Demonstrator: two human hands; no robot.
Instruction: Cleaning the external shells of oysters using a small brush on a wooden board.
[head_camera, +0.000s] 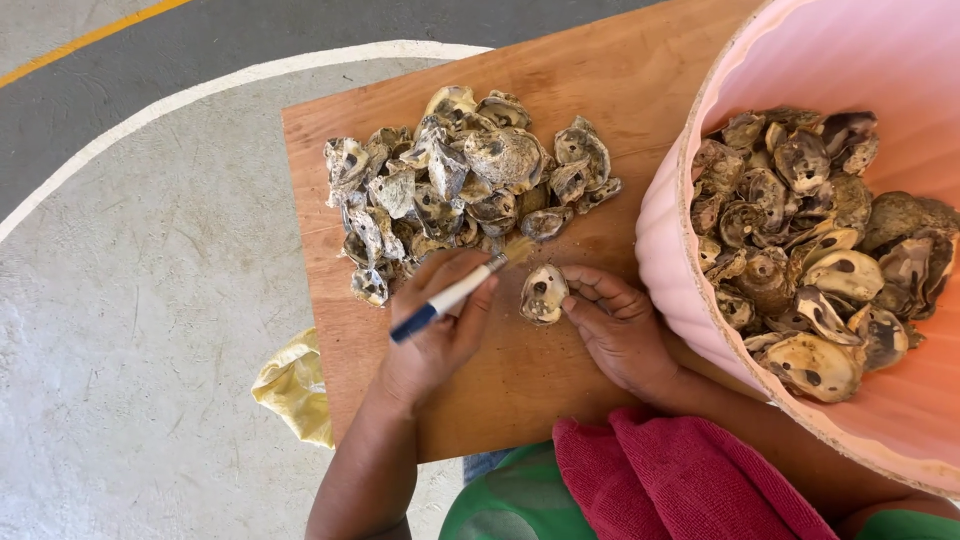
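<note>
Hands clasping brush (450, 297) and shell (543, 294) – shell heap (460, 180) just beyond (touching, perhaps), pink tub (800, 60) alongside.

Bright, even daylight all over your view, no harsh glare. Soft shadows sit just under your left hand (435, 335) and right hand (615, 325) on the wooden board (600, 90). The pink tub (850, 60) glows warmly at upper right. Focus is crisp mid-frame; the brush (450, 297) tip smears slightly. Edges bow a little, wide-angle style.
</note>
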